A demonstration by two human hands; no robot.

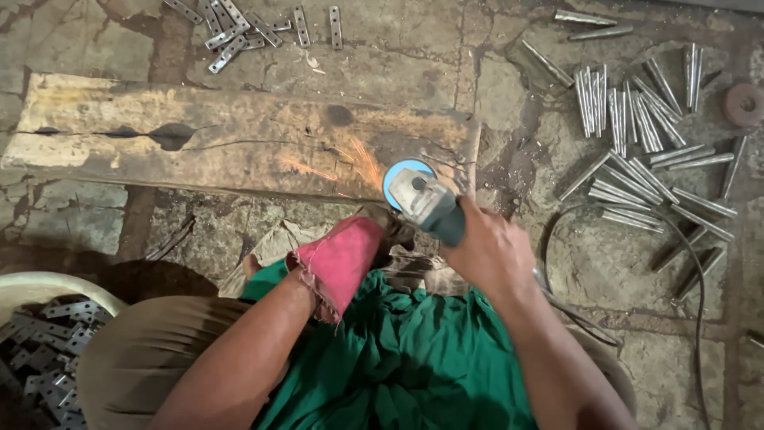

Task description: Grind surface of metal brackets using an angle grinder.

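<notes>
Right hand (489, 251) is wrapped tight around the body of a grey-blue angle grinder (426, 203), fingers closed on the handle, with the blue disc (398, 177) tipped down toward the near edge of a worn wooden plank (239, 135). Orange sparks (350, 163) fan out to the left over the wood, so the disc appears to be cutting into metal at this instant. The left hand (342, 259) is bundled in a pink cloth and pressed down just beside the disc; how its fingers lie under the cloth, and the piece it seems to be steadying, cannot be made out. Green fabric (398, 358) covers the lap below both arms.

At the lower left, close to the knee, a pale bowl (56, 283) holds a heap of small flat metal plates (48, 350) with holes. A dark cable (684, 255) loops across the stone floor (95, 223) on the right.

Farther right lie many tapered metal pieces (637, 151) in rough rows, with a round reddish disc (744, 103) near the edge. Beyond the plank, a few flat perforated strips (247, 28) are scattered.

Judging by the piles, grinding looks well underway, though which pieces are finished and which are waiting cannot be told.
</notes>
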